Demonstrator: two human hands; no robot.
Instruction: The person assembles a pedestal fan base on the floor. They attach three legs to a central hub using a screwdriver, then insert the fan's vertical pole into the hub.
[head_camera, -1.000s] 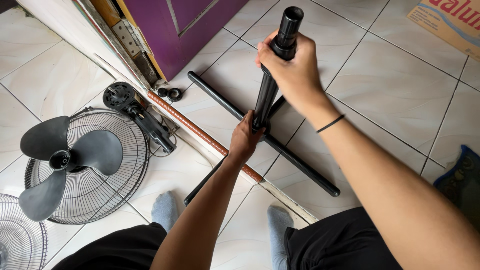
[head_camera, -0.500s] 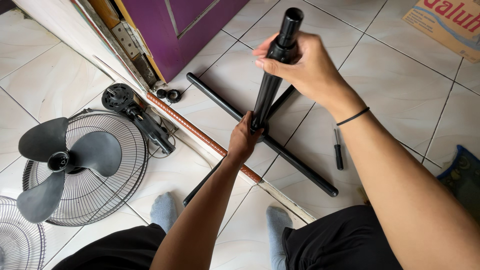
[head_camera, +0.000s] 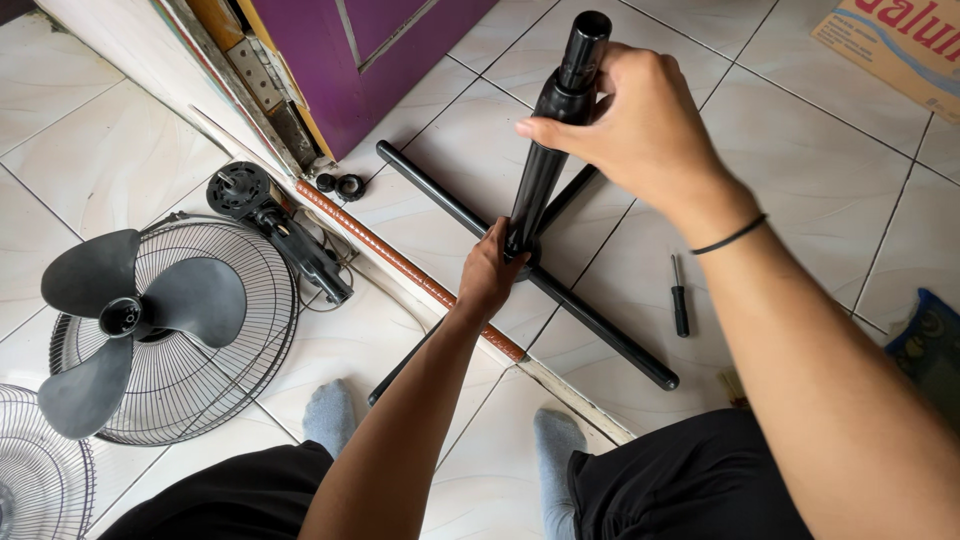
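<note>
A black stand pole (head_camera: 545, 150) rises upright from the middle of a black cross-shaped base (head_camera: 600, 330) lying on the tiled floor. My right hand (head_camera: 640, 130) grips the pole near its top. My left hand (head_camera: 490, 275) is closed around the pole's foot where it meets the base. A small black screwdriver (head_camera: 679, 298) lies on the tiles just right of the base, under my right forearm.
A fan grille with a black three-blade propeller (head_camera: 135, 315) lies at the left, another grille (head_camera: 25, 465) below it. The fan motor head (head_camera: 275, 225) sits beside a purple door (head_camera: 380, 50). Two small black knobs (head_camera: 340, 185), a cardboard box (head_camera: 900, 45), my socked feet (head_camera: 330, 415).
My right arm has shifted, uncovering the screwdriver on the floor. Both hands stay on the pole, which has barely moved.
</note>
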